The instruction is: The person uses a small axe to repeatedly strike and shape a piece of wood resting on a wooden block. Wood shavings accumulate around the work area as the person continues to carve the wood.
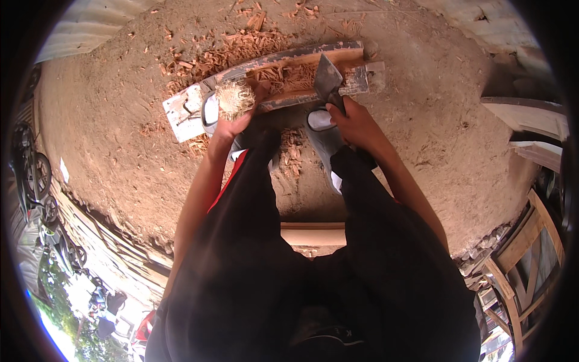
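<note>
My left hand (237, 123) is closed around a round, straw-coloured fibrous bundle (234, 99), held over the left part of a worn wooden piece. In my right hand (357, 125) is the dark handle of a pointing trowel (327, 76), its diamond-shaped blade pointing up and away from me. The wooden piece (289, 55) is long, with a curved far edge and flaking dark paint. Reddish wood shavings (304, 78) lie inside it. A pale, paint-flaked board (182, 113) sticks out at its left end. My feet in grey shoes (324, 139) are at its near side.
Wood chips (211, 59) litter the brown dirt floor (434, 120) beyond the wooden piece. A wooden plank (313, 234) lies below me, between my legs. Wooden frames (528, 253) stand at right, long boards (120, 247) and bicycles or motorbikes (39, 172) at left.
</note>
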### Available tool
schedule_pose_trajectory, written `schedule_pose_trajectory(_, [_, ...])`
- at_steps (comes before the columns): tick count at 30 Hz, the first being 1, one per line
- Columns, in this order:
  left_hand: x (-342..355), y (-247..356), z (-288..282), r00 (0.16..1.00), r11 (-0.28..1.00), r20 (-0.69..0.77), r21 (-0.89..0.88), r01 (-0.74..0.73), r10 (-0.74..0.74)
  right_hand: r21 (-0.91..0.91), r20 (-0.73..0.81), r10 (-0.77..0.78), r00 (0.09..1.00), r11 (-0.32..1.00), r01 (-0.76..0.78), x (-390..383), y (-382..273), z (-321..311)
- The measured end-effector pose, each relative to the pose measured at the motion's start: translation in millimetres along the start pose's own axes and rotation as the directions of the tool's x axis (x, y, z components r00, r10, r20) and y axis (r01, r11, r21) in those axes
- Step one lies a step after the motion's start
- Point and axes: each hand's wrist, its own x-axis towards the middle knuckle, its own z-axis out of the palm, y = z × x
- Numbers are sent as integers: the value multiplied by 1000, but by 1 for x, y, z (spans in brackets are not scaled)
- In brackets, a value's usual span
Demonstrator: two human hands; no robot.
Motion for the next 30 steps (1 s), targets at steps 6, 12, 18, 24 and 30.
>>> schedule_pose_trajectory(6, [-14, -45, -8, 969, 910, 22, -340, 239, -246, -3, 8, 5, 1000, 1000, -5, 1, -3, -1])
schedule_pose_trajectory(12, [-38, -36, 11, 914, 765, -111, -591, 256, -391, 16, 13, 23, 1000, 1000, -23, -1, -2, 0])
schedule_pose_trajectory(18, [-29, -12, -9, 982, 973, -46, -153, 172, -181, -41, -31, -40, 999, 998, 39, 4, 11, 4])
schedule_pose_trajectory(24, [-34, -16, -6, 980, 989, -178, 102, 103, -84, -21, 3, -11, 1000, 1000, 11, 1, 0, 3])
schedule_pose_trajectory(30, [-22, 5, -11, 860, 756, -72, -518, 400, -505, -32, -18, -3, 1000, 999, 3, 0, 3, 2])
